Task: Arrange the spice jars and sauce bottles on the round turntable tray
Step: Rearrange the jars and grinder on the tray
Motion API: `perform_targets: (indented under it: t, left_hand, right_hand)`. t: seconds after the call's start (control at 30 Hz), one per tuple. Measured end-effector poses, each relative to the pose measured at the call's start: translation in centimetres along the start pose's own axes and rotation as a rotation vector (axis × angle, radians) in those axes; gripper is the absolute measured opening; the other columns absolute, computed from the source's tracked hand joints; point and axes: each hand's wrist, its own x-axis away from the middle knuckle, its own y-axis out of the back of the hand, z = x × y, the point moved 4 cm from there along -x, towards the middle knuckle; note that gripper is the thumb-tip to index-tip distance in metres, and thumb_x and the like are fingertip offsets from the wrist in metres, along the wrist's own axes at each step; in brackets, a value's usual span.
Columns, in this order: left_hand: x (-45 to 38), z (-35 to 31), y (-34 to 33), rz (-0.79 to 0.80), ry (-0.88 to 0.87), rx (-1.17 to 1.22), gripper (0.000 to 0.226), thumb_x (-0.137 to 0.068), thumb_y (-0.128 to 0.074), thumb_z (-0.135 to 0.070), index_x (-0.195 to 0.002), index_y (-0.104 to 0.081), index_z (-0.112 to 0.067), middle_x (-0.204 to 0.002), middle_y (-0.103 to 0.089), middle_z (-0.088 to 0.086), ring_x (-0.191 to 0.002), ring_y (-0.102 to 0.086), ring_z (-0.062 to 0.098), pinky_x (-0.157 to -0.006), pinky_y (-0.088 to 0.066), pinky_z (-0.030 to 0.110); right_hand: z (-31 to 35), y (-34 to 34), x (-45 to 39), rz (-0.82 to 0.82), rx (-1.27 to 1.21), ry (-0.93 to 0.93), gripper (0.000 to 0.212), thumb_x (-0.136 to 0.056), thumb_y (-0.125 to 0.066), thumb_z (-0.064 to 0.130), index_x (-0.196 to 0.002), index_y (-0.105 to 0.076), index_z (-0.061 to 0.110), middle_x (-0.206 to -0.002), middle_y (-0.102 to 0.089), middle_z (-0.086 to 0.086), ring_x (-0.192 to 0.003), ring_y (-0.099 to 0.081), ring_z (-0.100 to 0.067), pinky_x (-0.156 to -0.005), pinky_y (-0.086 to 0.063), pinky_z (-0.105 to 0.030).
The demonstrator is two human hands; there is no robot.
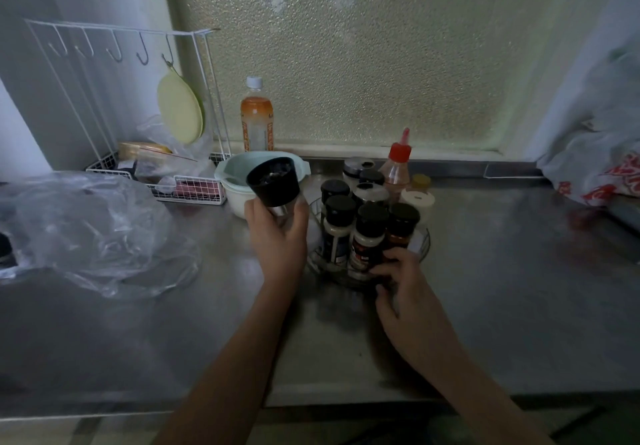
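Observation:
A round wire-rimmed turntable tray [424,240] sits mid-counter, crowded with several black-capped spice jars [370,236]. A red-capped sauce bottle [397,167] and a white-lidded jar [417,199] stand at its back right. My left hand [278,236] holds a big jar with a black cap [273,181] lifted above the counter, just left of the tray. My right hand [403,285] rests on the tray's front rim, fingers against the bottom of a front jar; whether it grips the rim or the jar is unclear.
A pale bowl [228,174] sits behind my left hand. An orange drink bottle [256,118] stands at the window. A white wire rack [114,105] with a green lid is at back left, a crumpled clear plastic bag [93,233] left, a printed bag [602,167] right.

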Motion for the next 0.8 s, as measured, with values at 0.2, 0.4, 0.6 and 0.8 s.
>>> perform_targets:
  t: [0.2,0.4,0.6,0.8]
  left_hand:
    - [-0.4,0.8,0.2,-0.052,0.033,0.028,0.044,-0.078,-0.057,-0.047,-0.1,-0.055,-0.008,-0.097,-0.053,0.008,-0.093,-0.057,0.028,-0.078,-0.051,0.049]
    - [-0.2,0.1,0.3,-0.035,0.016,-0.01,0.051,-0.077,-0.054,-0.048,-0.1,-0.054,-0.002,-0.094,-0.049,0.004,-0.091,-0.055,0.027,-0.076,-0.05,0.044]
    - [-0.2,-0.2,-0.2,0.044,-0.017,-0.054,0.051,-0.075,-0.053,-0.043,-0.103,-0.055,-0.001,-0.095,-0.047,0.004,-0.089,-0.047,0.014,-0.074,-0.036,0.017]
    - [0.1,-0.2,-0.5,0.048,-0.018,-0.108,0.045,-0.077,-0.06,-0.038,-0.1,-0.052,0.0,-0.095,-0.047,0.008,-0.085,-0.051,0.021,-0.067,-0.031,0.015]
  right_hand:
    - [4.0,4.8,-2.5,-0.133,0.108,0.075,0.018,-0.089,-0.056,0.014,-0.103,-0.054,0.024,-0.09,-0.066,0.003,-0.076,-0.061,-0.008,-0.068,-0.052,-0.024]
    - [3.9,8.3,-15.8,0.457,0.349,-0.065,0.035,-0.076,-0.07,0.013,-0.106,-0.059,0.027,-0.082,-0.061,0.005,-0.082,-0.065,-0.023,-0.078,-0.055,-0.028]
    - [4.2,5.0,-18.3,0.757,0.588,-0.172,0.051,-0.075,-0.075,0.023,-0.118,-0.049,0.025,-0.089,-0.061,-0.005,-0.078,-0.061,-0.024,-0.075,-0.053,-0.038]
    - [4.5,4.5,-18.4,0.769,0.702,-0.004,0.055,-0.077,-0.072,0.037,-0.128,-0.053,0.026,-0.087,-0.049,0.013,-0.096,-0.053,-0.019,-0.106,-0.033,-0.041]
